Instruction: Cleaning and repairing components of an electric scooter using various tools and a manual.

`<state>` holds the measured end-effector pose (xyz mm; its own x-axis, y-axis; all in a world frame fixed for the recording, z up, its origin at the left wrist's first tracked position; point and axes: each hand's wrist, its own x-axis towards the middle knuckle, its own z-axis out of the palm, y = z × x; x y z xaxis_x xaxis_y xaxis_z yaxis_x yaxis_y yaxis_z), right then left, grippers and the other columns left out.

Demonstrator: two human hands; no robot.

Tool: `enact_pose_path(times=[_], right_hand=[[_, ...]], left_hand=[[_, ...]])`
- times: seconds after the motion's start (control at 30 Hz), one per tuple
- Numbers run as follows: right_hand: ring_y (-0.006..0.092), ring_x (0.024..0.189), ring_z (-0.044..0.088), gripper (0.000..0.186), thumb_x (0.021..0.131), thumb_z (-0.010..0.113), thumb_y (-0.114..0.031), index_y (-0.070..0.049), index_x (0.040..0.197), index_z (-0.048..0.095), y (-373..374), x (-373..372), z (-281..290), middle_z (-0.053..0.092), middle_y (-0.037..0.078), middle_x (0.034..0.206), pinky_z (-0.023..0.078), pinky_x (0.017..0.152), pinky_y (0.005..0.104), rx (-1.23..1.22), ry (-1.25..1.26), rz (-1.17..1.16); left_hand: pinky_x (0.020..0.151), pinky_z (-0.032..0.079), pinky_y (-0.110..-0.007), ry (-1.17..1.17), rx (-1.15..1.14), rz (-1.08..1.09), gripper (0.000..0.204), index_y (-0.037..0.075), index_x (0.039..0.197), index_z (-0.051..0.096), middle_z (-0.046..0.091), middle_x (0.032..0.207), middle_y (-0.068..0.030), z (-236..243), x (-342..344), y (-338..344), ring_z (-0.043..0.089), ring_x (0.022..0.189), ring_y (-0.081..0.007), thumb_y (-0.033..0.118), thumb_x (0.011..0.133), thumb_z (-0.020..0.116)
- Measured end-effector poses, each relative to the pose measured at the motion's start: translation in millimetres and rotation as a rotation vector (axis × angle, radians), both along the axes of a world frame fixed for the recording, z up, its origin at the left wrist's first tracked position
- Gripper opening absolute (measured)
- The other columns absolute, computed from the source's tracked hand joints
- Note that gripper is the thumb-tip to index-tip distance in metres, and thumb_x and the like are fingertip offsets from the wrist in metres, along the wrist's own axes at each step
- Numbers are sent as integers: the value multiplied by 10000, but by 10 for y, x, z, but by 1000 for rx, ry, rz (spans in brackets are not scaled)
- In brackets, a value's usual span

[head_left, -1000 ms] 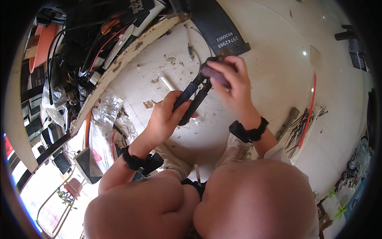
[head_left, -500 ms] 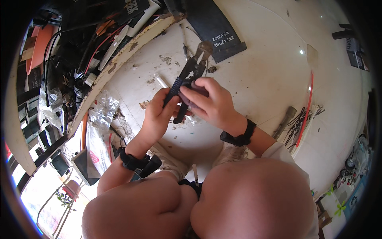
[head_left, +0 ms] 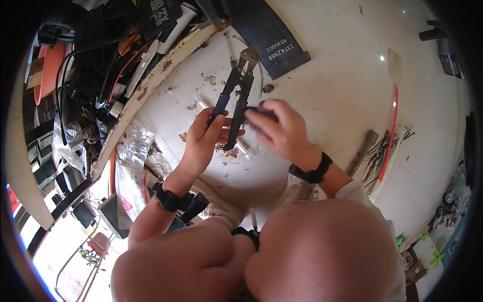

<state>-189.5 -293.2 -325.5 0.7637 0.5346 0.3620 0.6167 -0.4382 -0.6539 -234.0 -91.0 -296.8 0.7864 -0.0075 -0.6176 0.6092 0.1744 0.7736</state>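
In my left hand (head_left: 202,143) are small bolt cutters (head_left: 243,103), with fingers and thumb round the black and blue handles. Their worn, brownish jaws point away from me. Just right of the handles is my right hand (head_left: 284,132), its fingers bent round a dark cloth (head_left: 266,115). Motion smears the cloth and fingertips, and a narrow gap seems to part them from the cutters. Beneath the tool, a white stick (head_left: 243,149) lies on the stained floor.
A black mudflap-like sheet (head_left: 274,45) lies ahead. Left, a peeling-edged shelf (head_left: 151,75) bears cables and boxes. To the right are a grey tube (head_left: 363,151), black cable ties (head_left: 385,151) and a red strip (head_left: 390,131). A small dark nut-like piece (head_left: 268,88) sits near the jaws.
My right hand has drawn away from the cutters to the right, carrying the dark cloth. The cutters have turned a little more upright in my left hand.
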Motion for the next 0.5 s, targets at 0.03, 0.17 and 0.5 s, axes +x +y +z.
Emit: enact_pose_path(times=[0.03,0.17,0.5], right_hand=[[244,815,571,401,646,717,-82,-110,1039,643,-74,52,-28,528,76,967,498,644,348,-100,17,-165],[298,1071,509,490,700,725,-116,-113,1168,583,-533,154,-64,503,125,1146,446,871,383,-419,146,-253],[328,1215,472,358,945,476,-376,-105,1176,523,-912,174,669,514,158,1291,451,881,442,1569,1337,-131]], left_hand=[[678,520,-262,16,-32,-11,296,-26,1142,448,639,1043,-172,83,36,14,652,753,-194,226,992,407],[577,501,-244,7,-38,-279,313,-20,1122,443,652,1001,-198,248,360,-46,659,650,-189,257,994,371],[597,469,-232,-239,-313,-757,278,16,1098,517,615,872,-35,588,1013,-1331,568,722,-92,254,987,424]])
